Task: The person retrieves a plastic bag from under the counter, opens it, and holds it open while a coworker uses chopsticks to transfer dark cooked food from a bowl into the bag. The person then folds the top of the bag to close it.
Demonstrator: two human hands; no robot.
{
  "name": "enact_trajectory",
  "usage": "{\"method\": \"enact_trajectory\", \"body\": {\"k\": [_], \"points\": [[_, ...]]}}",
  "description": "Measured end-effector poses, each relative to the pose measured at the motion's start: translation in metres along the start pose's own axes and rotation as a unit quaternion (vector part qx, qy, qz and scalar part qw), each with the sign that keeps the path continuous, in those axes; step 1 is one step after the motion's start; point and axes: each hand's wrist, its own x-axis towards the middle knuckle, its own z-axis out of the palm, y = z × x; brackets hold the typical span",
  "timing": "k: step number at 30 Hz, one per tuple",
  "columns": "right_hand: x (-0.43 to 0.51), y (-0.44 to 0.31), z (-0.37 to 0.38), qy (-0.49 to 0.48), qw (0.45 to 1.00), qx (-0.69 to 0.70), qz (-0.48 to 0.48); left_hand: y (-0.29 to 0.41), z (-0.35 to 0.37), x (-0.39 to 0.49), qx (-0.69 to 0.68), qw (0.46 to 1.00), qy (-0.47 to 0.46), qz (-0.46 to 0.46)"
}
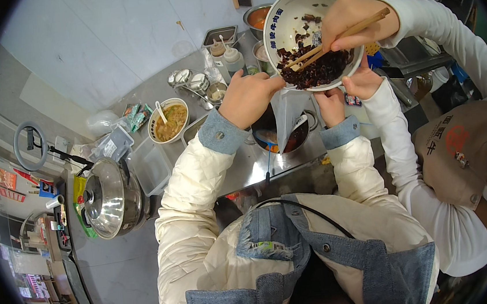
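My left hand [251, 98] pinches one side of the mouth of a translucent plastic bag [289, 115]. On the other side, my right hand [330, 106] grips the bag's edge just under a large white bowl [300, 10]. A co-worker in white sleeves tilts that bowl over the bag with one hand and holds wooden chopsticks [356, 27] in the other. Dark chopped food [321, 69] has gathered at the bowl's lower rim, by the chopstick tips. The bag hangs over a metal pot [312, 139] of dark liquid, which holds a blue-handled ladle [268, 160].
Left of the pot stand a bowl of soup [171, 123] with a white spoon, a clear plastic container [151, 164] and a lidded steel pot [110, 198]. Squeeze bottles [233, 59] and small seasoning tins [196, 82] are behind. The co-worker's apron [456, 155] is close on the right.
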Motion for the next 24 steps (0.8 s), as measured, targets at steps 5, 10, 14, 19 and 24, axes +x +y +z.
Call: {"method": "enact_trajectory", "body": {"k": [5, 10, 14, 19, 24], "points": [[-0.0001, 0.0022, -0.0015, 0.0, 1.0, -0.023, 0.014, -0.0001, -0.0006, -0.0002, 0.009, 1.0, -0.001, 0.002], [0.0006, 0.0018, 0.001, 0.012, 1.0, -0.012, -0.005, 0.0001, -0.0041, 0.0009, 0.023, 0.999, -0.029, -0.005], [0.0004, 0.0003, 0.001, 0.008, 1.0, -0.018, -0.002, 0.0016, -0.0062, 0.0018, 0.035, 0.999, -0.039, -0.009], [0.0014, 0.0038, 0.0002, 0.006, 1.0, -0.011, 0.011, 0.0018, -0.0074, 0.0022, 0.042, 0.998, -0.041, -0.008], [0.003, 0.006, 0.0008, -0.002, 1.0, -0.016, 0.004, 0.0008, -0.0071, 0.0019, 0.043, 0.998, -0.042, -0.009]]}}
